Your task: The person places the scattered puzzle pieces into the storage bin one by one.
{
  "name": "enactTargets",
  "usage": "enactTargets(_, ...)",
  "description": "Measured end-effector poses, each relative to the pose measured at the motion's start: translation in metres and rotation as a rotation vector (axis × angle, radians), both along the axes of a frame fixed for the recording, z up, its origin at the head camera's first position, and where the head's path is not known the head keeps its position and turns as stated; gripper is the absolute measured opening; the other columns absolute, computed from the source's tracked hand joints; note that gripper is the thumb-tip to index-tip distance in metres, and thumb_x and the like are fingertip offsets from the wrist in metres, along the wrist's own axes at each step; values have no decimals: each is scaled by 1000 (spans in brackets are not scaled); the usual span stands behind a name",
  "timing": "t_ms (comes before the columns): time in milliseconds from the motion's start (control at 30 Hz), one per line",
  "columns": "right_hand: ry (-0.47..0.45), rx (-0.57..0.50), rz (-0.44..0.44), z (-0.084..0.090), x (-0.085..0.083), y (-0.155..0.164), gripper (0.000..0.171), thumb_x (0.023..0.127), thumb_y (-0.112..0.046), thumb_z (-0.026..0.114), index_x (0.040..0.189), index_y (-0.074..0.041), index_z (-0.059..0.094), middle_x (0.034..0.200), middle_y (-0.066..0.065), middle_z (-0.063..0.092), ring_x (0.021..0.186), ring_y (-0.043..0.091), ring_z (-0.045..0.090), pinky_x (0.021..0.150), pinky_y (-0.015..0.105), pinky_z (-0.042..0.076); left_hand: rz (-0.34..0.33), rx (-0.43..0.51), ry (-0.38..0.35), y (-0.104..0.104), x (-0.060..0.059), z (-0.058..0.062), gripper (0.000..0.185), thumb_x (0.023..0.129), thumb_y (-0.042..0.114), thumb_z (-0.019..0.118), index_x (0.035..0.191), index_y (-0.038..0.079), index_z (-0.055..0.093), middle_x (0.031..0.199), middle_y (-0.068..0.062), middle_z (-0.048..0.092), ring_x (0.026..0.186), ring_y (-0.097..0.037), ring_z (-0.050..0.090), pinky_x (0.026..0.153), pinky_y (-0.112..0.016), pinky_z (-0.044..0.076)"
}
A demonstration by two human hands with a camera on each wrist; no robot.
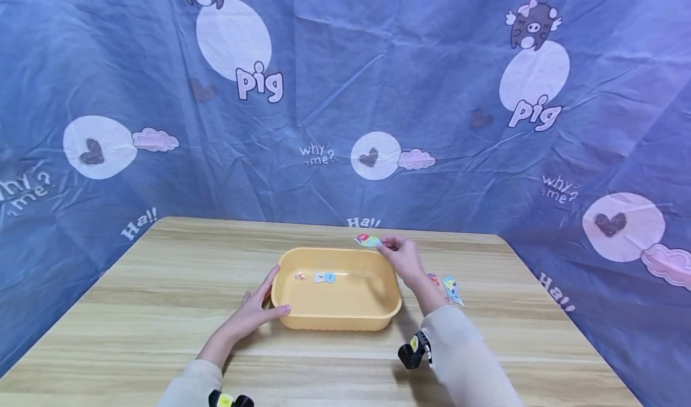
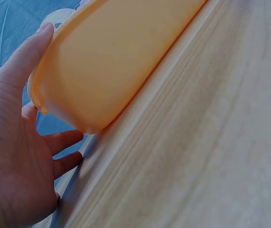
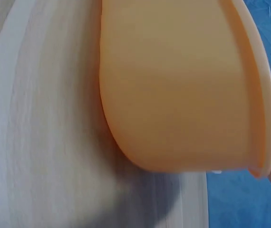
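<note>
A yellow plastic basin [image 1: 340,323] sits on the table in the head view, its end wall filling much of the left wrist view. My left hand [image 1: 251,314] holds its left end, thumb [image 2: 33,50] at the rim and fingers along the outer wall. Over the far right rim, my right hand [image 1: 402,260] pinches a flat colourful cut-out [image 1: 368,240], red and yellow-green, between thumb and fingers. In the right wrist view the basin wall [image 3: 183,95] hides most of that hand and the cut-out. A small red-and-white piece [image 1: 300,276] and a white-and-blue piece [image 1: 325,278] show inside the basin.
Right of the basin, a blue-and-yellow cut-out [image 1: 452,290] and a red one [image 1: 433,279] lie on the wooden table [image 1: 135,299], partly behind the right forearm. A blue printed cloth [image 1: 335,113] hangs behind the table's far edge and down both sides.
</note>
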State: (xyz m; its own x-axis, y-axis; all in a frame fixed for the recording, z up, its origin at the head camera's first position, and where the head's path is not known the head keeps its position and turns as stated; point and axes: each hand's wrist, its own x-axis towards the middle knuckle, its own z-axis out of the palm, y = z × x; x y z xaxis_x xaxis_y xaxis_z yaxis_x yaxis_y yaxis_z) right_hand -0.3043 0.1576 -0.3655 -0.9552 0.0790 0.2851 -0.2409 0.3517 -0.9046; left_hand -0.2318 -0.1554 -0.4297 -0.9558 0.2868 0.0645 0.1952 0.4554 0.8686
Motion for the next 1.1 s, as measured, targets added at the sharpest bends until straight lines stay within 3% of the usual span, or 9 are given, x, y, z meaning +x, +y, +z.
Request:
enactTargets(633,-86,-40,78,-12,8,-30,13,74,3,61,86,9,61,80,15,62,74,18,59,69,28,49,0,0,-1,1,0,-1,88,75,38,63,140,26,5,137,-16,22,126,-27,13,95,-51,-15)
enactTargets(1100,-138,82,62,-22,8,-36,11,72,3,62,82,8,61,74,10,61,68,17,56,63,27,48,1,4,-4,0,-1,-2,87,76,37,62,140,27,4,138,-14,20,127,-27,11,95,-51,-15)
